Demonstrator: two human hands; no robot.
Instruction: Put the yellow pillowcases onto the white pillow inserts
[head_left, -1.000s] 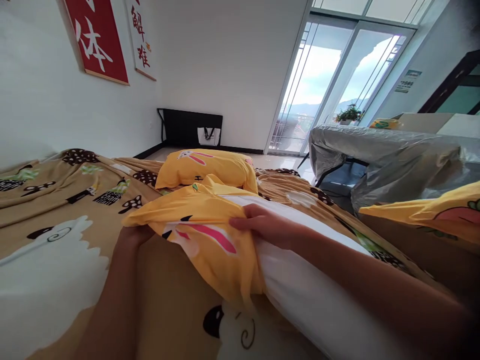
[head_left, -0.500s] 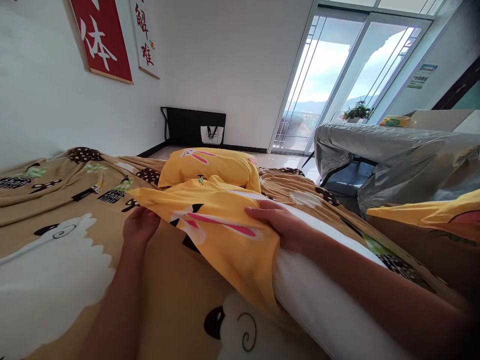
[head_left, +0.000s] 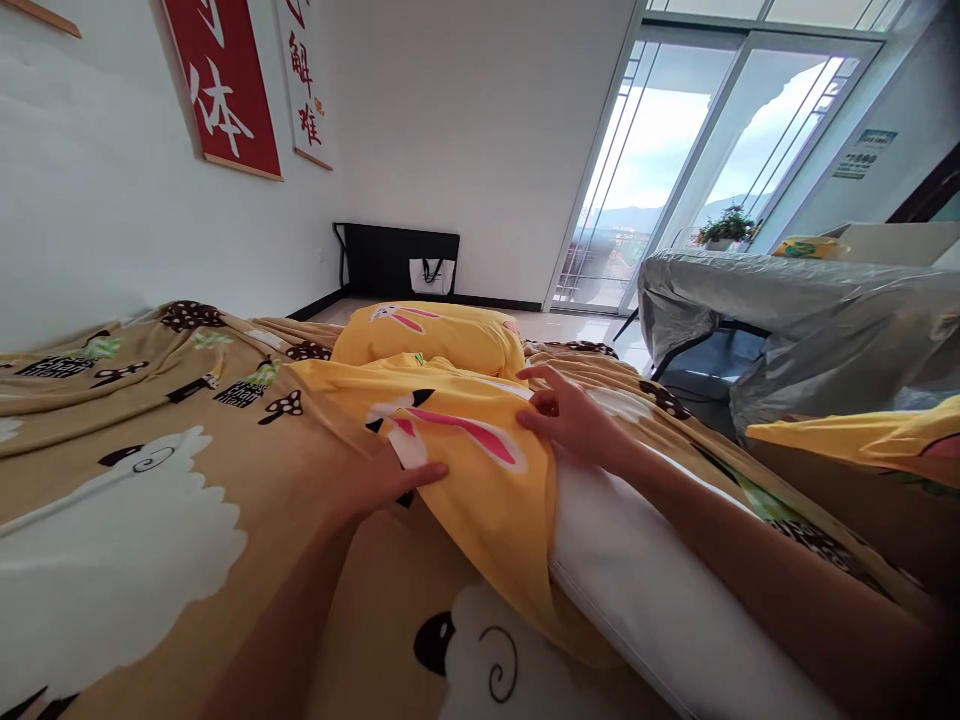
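A yellow pillowcase (head_left: 480, 490) with a pink-eared rabbit print lies partly over a white pillow (head_left: 622, 560). Along the case's near left edge, my left hand (head_left: 379, 485) has its thumb on top of the cloth and its other fingers hidden beneath, closed on the edge. My right hand (head_left: 570, 415) is at the case's opening, beside the white pillow. Its thumb presses on the yellow cloth, the index finger reaches forward and the rest are curled, pinching the case. Just beyond lies a plump yellow pillow (head_left: 435, 335) with a similar rabbit print.
Under everything spreads a tan blanket (head_left: 165, 520) with sheep prints. At the right, a plastic-covered table (head_left: 810, 290) stands near the glass door (head_left: 675, 170). Another yellow cloth (head_left: 870, 445) lies at the right edge. A black panel (head_left: 375, 255) leans by the far wall.
My left hand has left the case's far left corner and moved right and nearer, onto its edge. That corner has sunk to the blanket. My right index finger has lifted forward.
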